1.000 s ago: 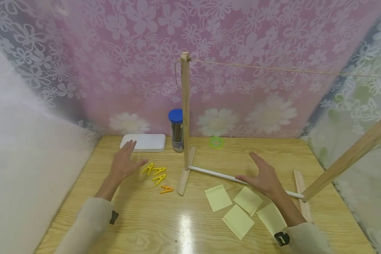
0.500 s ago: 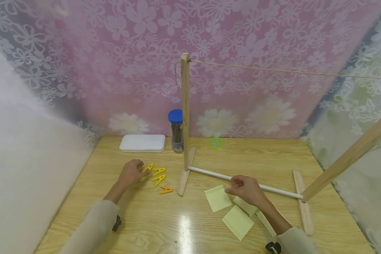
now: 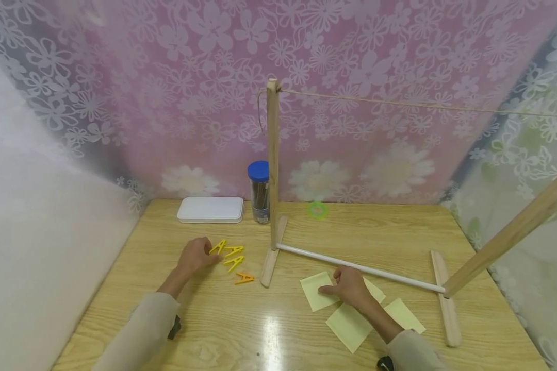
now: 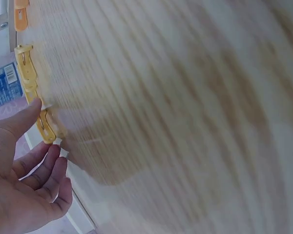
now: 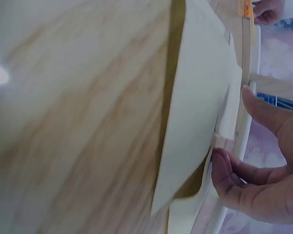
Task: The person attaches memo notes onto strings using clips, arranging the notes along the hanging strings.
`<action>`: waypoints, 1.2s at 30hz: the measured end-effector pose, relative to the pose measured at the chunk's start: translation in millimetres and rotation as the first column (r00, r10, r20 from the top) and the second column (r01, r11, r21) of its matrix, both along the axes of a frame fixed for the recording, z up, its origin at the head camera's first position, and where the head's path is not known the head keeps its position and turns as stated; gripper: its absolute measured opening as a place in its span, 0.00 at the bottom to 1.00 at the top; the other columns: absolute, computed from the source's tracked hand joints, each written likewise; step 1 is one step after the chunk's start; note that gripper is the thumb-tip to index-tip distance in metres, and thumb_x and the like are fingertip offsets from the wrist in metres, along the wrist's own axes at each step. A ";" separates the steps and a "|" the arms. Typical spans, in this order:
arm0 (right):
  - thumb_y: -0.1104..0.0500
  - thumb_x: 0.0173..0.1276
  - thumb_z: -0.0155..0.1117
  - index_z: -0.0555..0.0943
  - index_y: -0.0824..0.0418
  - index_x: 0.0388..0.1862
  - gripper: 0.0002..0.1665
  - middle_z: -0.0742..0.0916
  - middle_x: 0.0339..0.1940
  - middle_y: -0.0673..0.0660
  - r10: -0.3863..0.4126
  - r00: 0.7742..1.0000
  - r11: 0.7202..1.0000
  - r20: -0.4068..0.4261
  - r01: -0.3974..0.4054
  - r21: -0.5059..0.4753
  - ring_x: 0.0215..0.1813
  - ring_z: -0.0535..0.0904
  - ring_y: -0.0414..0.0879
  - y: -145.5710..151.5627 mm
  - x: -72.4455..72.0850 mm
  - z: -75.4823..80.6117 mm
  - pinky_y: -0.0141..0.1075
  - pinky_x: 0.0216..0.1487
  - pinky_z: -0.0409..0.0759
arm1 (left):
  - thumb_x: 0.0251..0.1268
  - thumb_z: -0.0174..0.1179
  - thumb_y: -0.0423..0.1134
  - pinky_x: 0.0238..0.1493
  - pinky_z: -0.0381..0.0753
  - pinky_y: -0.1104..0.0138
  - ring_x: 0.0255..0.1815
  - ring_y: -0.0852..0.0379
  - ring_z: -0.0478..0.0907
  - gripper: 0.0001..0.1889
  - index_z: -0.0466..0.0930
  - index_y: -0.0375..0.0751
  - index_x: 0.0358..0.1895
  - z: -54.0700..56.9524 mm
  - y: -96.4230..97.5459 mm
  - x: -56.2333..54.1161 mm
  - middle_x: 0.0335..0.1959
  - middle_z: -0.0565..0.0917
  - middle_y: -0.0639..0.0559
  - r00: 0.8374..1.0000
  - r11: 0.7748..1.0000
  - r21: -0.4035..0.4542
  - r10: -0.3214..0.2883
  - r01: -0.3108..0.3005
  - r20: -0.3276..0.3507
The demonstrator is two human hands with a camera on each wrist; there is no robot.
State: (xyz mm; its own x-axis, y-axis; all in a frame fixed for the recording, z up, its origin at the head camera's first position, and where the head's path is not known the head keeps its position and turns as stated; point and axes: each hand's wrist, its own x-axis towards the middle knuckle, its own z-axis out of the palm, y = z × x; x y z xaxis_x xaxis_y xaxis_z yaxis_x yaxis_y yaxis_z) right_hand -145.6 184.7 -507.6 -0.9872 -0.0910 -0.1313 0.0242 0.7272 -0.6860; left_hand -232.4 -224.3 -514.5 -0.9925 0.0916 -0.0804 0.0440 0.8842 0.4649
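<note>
In the head view, my left hand (image 3: 196, 256) is at the leftmost of three yellow clothespins (image 3: 234, 263). The left wrist view shows its thumb and index finger on either side of that yellow clothespin (image 4: 45, 127), pinching it on the tabletop. My right hand (image 3: 351, 287) hovers low over several pale yellow square paper notes (image 3: 350, 330). Its thumb points at the far-left note (image 3: 313, 292), apart from the bent fingers, with nothing held between them. An orange clothespin (image 3: 244, 278) lies in front of the yellow ones.
A wooden stand (image 3: 273, 165) holds up a string (image 3: 376, 101), with a white rod (image 3: 362, 268) joining its feet. Toward the back are a white flat case (image 3: 210, 209), a blue-lidded jar (image 3: 260, 193) and a green ring (image 3: 317, 209). A slanting post (image 3: 515, 229) rises at right.
My left hand has come down from beside the white case to the clothespins, its fingers drawing in. My right hand has moved left and nearer, from over the rod to above the notes.
</note>
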 end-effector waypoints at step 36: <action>0.70 0.53 0.70 0.75 0.72 0.47 0.22 0.71 0.24 0.52 0.043 0.998 0.988 -0.047 -0.049 -0.146 0.26 0.66 0.41 -6.4 -3.5 -3.4 0.38 0.42 0.77 | 0.62 0.62 0.39 0.40 0.80 0.54 0.39 0.43 0.80 0.18 0.79 0.26 0.47 39.9 -3.3 3.6 0.41 0.83 0.35 0.973 0.988 0.124 -0.061 0.090 -0.222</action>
State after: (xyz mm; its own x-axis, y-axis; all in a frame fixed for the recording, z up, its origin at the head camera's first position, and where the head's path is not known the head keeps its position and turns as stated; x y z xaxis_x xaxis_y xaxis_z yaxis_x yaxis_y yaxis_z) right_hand -149.1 178.4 -511.0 -0.9859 -0.1518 -0.0703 -0.0392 0.6180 -0.7852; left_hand -228.8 -227.5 -474.6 -0.9747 0.1627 0.1535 0.2211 0.8057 0.5495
